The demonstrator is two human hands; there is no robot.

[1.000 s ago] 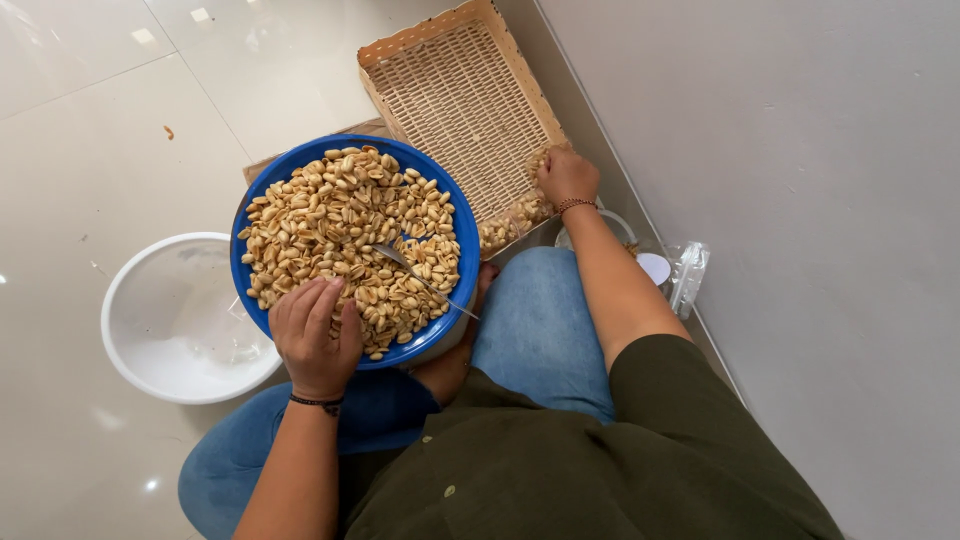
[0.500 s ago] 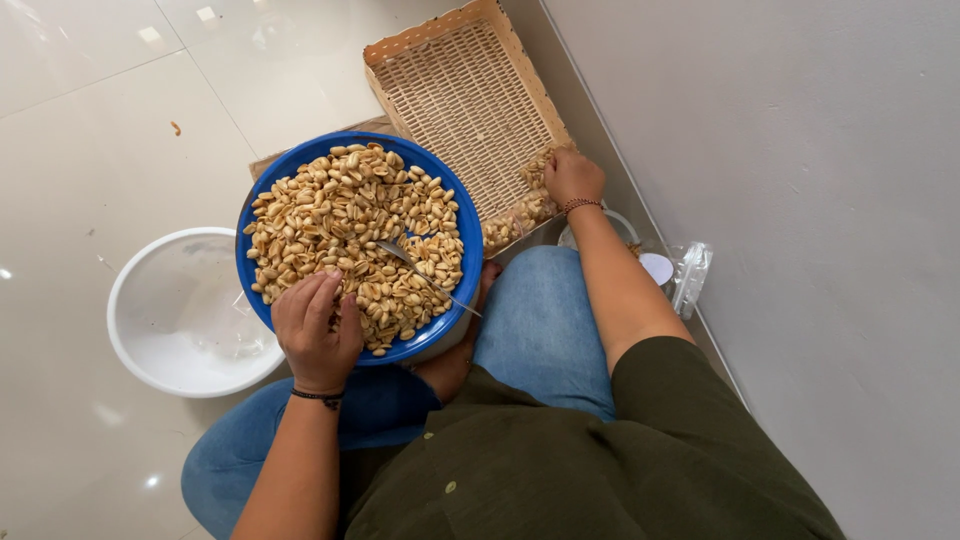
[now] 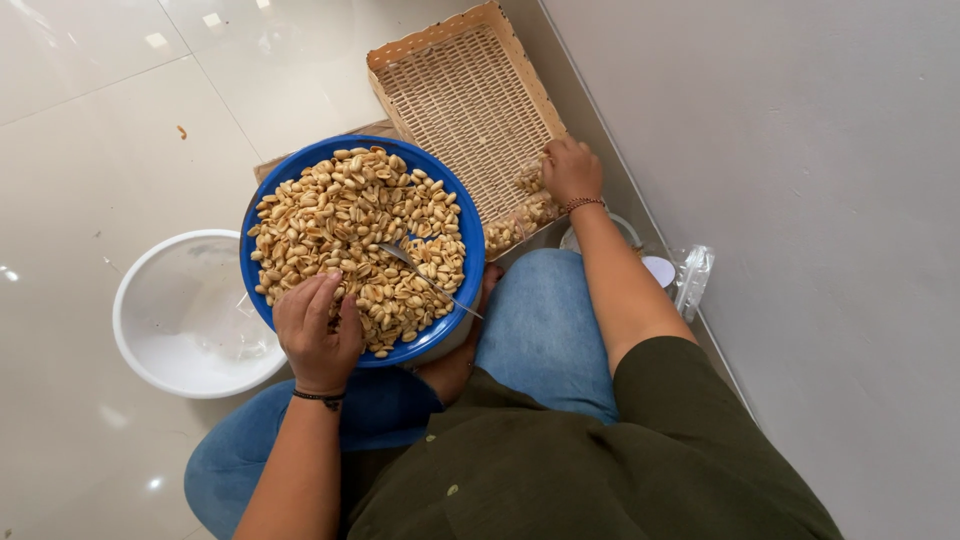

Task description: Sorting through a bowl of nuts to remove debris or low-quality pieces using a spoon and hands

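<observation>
On my lap sits a big blue bowl (image 3: 455,215), heaped with pale nuts (image 3: 350,225). My left hand (image 3: 320,335) rests on the near rim of the bowl, on top of the nuts. Its fingers (image 3: 322,298) are curled close together and dip into the pile, but I cannot tell if they pinch a nut. A thin metal spoon (image 3: 425,278) lies across the nuts, just right of that hand, and its handle sticks out over the bowl's edge. My right hand (image 3: 572,170) reaches out to a flat woven tray (image 3: 470,95) on the floor, by the grey wall (image 3: 800,200). That hand lies on the tray's near corner, where a small heap of nuts sits. Its fingers are bent and bunched over those nuts, and I cannot tell if they grip any. The rest of the tray is bare weave. A white tub (image 3: 185,315) stands on the shiny floor (image 3: 90,150) to the left, just beside the bowl and partly under its rim. A small white lid (image 3: 659,270) and a clear bottle (image 3: 693,280) lie near my right arm, close to the wall. My knees in blue jeans (image 3: 545,330) show below the bowl.
</observation>
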